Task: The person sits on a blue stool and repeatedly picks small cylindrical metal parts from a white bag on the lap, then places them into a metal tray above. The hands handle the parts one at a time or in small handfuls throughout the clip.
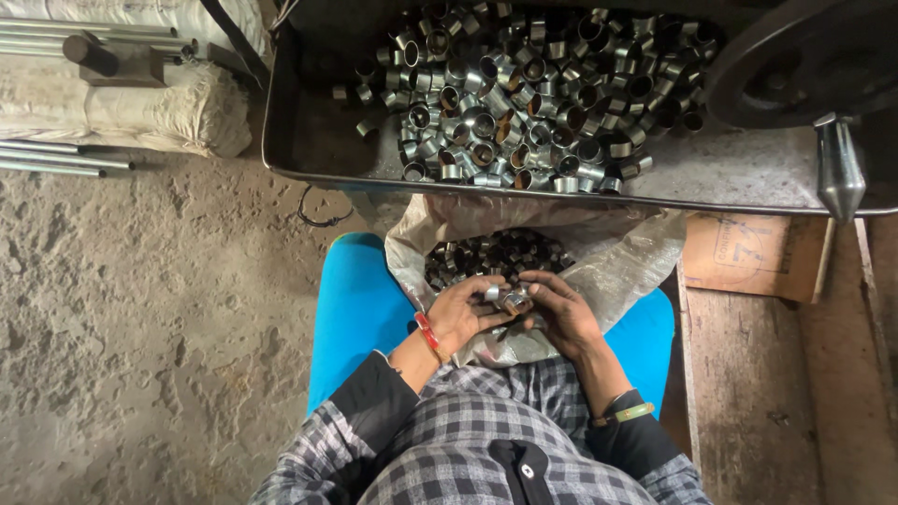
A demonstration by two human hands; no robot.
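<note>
Seated worker seen from above, both hands meeting over an open sack on the lap. Left hand (460, 313), wrist bound with a red thread band (427, 331), curls its fingers around a few short metal ring bushings (506, 298); right hand (561, 313), wrist carrying a dark strap and a pale green band (629, 412), closes from the other side on the same small cluster, fingertips touching the rings; the two hands press together at the cluster, so the bushings lie between them, just above the sack's mouth.

The translucent plastic sack (625, 254) rests on a blue stool seat (351, 309), its crumpled rim folded outward; inside it sits a dark heap of similar bushings (491, 254), directly beyond the hands.

Beyond the sack, a shallow steel tray (309, 140) holds a large pile of shiny cut tube rings (533, 93), heaped toward its middle and right, with bare tray floor at the left and along the near edge. A dark round machine wheel (804, 61) overlaps the tray's right corner; a pointed steel handle (839, 168) hangs below it.

At the right stands a worn wooden bench (767, 374) with a cardboard piece (739, 248) lying on it. At the upper left, thin metal rods (56, 161) and pale filled sacks (122, 112) lie on the rough concrete floor (140, 327). The worker wears grey checked clothing (486, 430) with dark cuffs.
</note>
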